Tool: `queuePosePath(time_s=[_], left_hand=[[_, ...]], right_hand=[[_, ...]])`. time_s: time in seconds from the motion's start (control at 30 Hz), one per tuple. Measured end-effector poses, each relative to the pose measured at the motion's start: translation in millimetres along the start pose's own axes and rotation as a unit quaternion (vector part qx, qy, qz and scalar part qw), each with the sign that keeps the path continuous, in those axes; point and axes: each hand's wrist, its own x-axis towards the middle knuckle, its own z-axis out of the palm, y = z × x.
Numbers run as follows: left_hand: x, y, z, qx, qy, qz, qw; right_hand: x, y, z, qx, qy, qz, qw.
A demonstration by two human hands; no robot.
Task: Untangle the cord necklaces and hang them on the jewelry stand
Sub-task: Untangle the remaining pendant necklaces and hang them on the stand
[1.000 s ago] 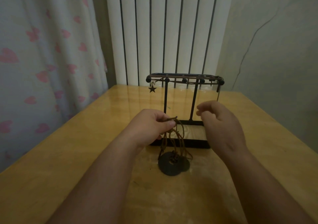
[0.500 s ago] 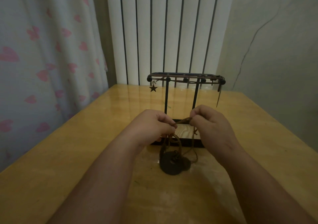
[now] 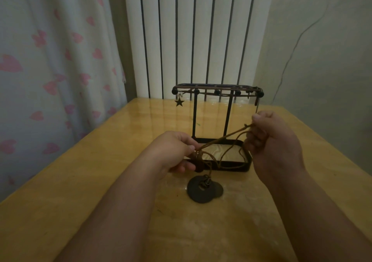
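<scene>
Wood table (image 3: 80,181), dim rm | L hand (image 3: 171,153) pinched cord tangle (image 3: 198,155) | R hand (image 3: 275,141) pinched strand (image 3: 225,137), taut | advised: feed slack thru knot, no yanking.

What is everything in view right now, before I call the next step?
Table: one, yellow wood, under everything.
Stand: one, black, centre-back of table.
Star pendant: one, dark, hanging at stand's left end.
Cords: count unclear, brown, tangled, stretched between both hands.
Discs: two, dark, overlapping on table before stand.
Curtain: one, white with pink hearts, left.
Radiator: one, white, behind table.
Wall: grey, right.
Left hand: pinches cords, lower.
Right hand: grips cords, higher.
</scene>
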Motion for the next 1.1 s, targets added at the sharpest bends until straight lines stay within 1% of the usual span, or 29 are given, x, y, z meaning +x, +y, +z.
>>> queuePosePath(time_s=[0.07,0.1,0.13,0.17,0.2,0.23,0.33,0.4,0.47,0.57,0.63,0.7,0.83,0.9,1.0,1.1], left_hand=[[-0.9,0.1,0.9,-0.017,-0.004,-0.002,1.0],[-0.7,0.4,1.1,-0.023,-0.001,0.003,1.0],[0.0,0.9,0.9,-0.025,0.004,0.008,1.0],[0.8,1.5,0.5,-0.025,0.011,0.013,1.0],[1.5,2.0,-0.1,-0.025,0.018,0.016,0.999],[1.8,2.4,-0.6,-0.027,0.022,0.018,0.999],[1.8,2.4,-1.3,-0.033,0.023,0.025,0.999],[1.4,2.2,-1.3,-0.038,0.019,0.031,0.999],[1.6,2.3,-1.1,-0.033,0.021,0.037,0.999],[2.2,3.1,-0.5,-0.023,0.023,0.042,0.999],[2.1,4.1,-0.1,-0.025,0.015,0.039,0.999],[2.4,4.5,0.1,-0.025,0.011,0.037,0.999],[3.6,3.4,0.6,-0.024,0.02,0.04,0.999],[3.2,4.4,1.6,-0.026,0.023,0.041,0.999],[1.9,8.5,2.3,-0.028,0.02,0.041,0.999],[2.7,14.8,1.2,-0.009,0.013,0.041,0.999]], right_hand=[[-0.4,0.9,0.1,-0.027,0.03,-0.028,0.999],[-0.1,2.1,0.1,-0.083,0.043,-0.042,0.995],[0.1,3.4,0.8,-0.169,0.05,-0.06,0.982],[0.3,6.1,1.6,-0.263,0.047,-0.074,0.961],[0.6,9.7,2.6,-0.339,0.035,-0.078,0.937],[0.7,13.2,3.9,-0.39,0.02,-0.07,0.918],[0.6,19.6,8.1,-0.454,-0.01,-0.028,0.89],[1.3,19.8,9.1,-0.495,-0.016,-0.04,0.868],[0.5,19.1,10.6,-0.506,-0.039,-0.066,0.859],[-3.7,23.1,16.1,-0.479,-0.114,-0.066,0.868],[-5.8,27.6,19.4,-0.502,-0.155,-0.06,0.849],[-6.4,29.4,21.1,-0.521,-0.166,-0.051,0.836],[-5.7,27.8,20.4,-0.53,-0.16,-0.03,0.832],[-5.7,25.5,20.7,-0.512,-0.155,-0.016,0.845],[-7.0,21.9,21.1,-0.439,-0.142,0.016,0.887],[-9.0,17.1,20.9,-0.381,-0.134,0.041,0.914]])
